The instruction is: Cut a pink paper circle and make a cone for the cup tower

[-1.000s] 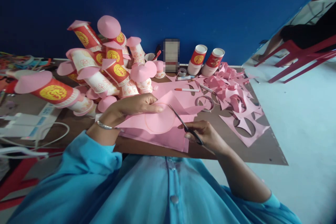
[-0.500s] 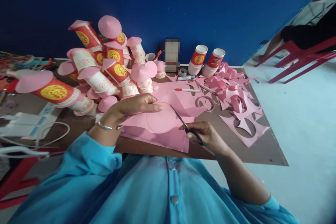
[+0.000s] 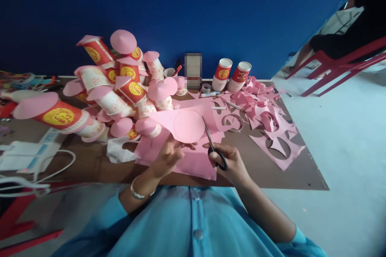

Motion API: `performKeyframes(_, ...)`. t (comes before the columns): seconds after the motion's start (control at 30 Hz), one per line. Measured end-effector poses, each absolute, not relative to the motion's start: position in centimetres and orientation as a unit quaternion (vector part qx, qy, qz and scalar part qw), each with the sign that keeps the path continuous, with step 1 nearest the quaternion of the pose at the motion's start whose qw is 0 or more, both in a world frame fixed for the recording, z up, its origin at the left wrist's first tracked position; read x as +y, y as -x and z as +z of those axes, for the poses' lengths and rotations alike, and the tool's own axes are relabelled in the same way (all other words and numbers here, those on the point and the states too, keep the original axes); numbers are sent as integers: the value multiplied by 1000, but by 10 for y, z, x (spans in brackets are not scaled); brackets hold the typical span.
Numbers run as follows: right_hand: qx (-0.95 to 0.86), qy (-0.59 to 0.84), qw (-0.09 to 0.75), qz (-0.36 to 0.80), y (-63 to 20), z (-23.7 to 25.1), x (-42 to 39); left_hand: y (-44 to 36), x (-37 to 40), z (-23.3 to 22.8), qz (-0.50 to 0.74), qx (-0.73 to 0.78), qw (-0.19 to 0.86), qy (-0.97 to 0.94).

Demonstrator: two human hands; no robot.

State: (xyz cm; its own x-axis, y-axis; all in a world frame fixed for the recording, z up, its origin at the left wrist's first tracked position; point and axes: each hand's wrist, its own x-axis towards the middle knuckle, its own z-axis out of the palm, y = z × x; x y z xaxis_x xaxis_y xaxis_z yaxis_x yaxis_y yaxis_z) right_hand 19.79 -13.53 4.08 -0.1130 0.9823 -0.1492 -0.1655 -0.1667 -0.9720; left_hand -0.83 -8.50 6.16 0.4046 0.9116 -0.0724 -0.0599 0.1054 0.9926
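Note:
A sheet of pink paper [image 3: 189,126] with a circle drawn on it lies raised above other pink sheets [image 3: 197,165]. My left hand [image 3: 169,157], with a silver bangle at the wrist, is at its lower edge. Its fingers reach partly under the sheet and are partly hidden; the thumb stands apart, below the paper. In my right hand [image 3: 230,160] is a pair of scissors [image 3: 210,138] with black handles, its blades pointing up beside the circle's right edge.
Paper cups with pink cone tops [image 3: 132,92] crowd the left. Two stacks of red-and-white cups [image 3: 222,74] stand behind, near a roll of tape [image 3: 233,122]. Pink scraps [image 3: 265,104] cover the right. A white cable [image 3: 70,160] lies left; a person sits on a red chair [image 3: 322,62].
My left hand has come off the top of the pink paper and moved down to its lower edge. The sheet has turned and shifted; the scissors stay beside the circle.

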Motion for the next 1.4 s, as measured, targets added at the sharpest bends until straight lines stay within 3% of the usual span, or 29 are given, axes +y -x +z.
performKeyframes(0.13, -448, 475, 471, 593, -188, 40, -138, 5, -81, 77, 401, 576, 486, -520)
performKeyframes(0.27, -462, 489, 465, 576, -184, 40, -139, 4, -72, 89, 334, 633, 443, -540)
performKeyframes(1.17, -490, 504, 454, 548, -189, 48, -131, 11, -67, 84, 352, 644, 339, -588)
performKeyframes(1.4, -494, 500, 463, 539, -188, 51, -132, 12, -65, 80, 419, 607, 334, -587)
